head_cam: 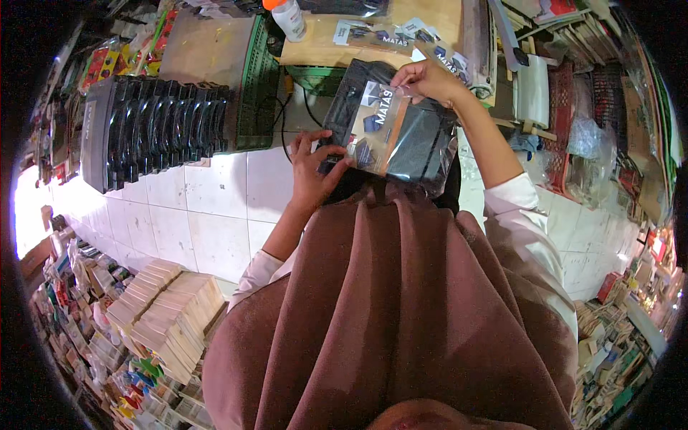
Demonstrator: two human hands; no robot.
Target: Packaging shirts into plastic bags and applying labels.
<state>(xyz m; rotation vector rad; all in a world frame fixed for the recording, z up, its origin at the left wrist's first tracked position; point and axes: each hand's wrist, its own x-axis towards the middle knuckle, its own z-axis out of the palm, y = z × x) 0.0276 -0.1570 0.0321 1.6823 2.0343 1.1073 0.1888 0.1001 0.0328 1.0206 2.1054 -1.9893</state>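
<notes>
A flat black fabric product (pixel 416 142) in a clear plastic wrapper lies over my lap, tilted. Across it sits a printed cardboard header (pixel 379 126) with white lettering and pictures of dark bags. My left hand (pixel 318 169) grips the near left edge, thumb on the card's corner and fingers spread along the black side. At the far end, my right hand (pixel 427 83) pinches the clear plastic by the top of the card. What lies beneath the package is hidden.
Ahead, a wooden tabletop (pixel 317 51) holds more printed cards (pixel 376 37) and a white bottle with an orange cap (pixel 290 21). Left stands a row of packed black products (pixel 161 131) beside a green crate (pixel 258 86). Wooden boards (pixel 172 312) are stacked behind on the left.
</notes>
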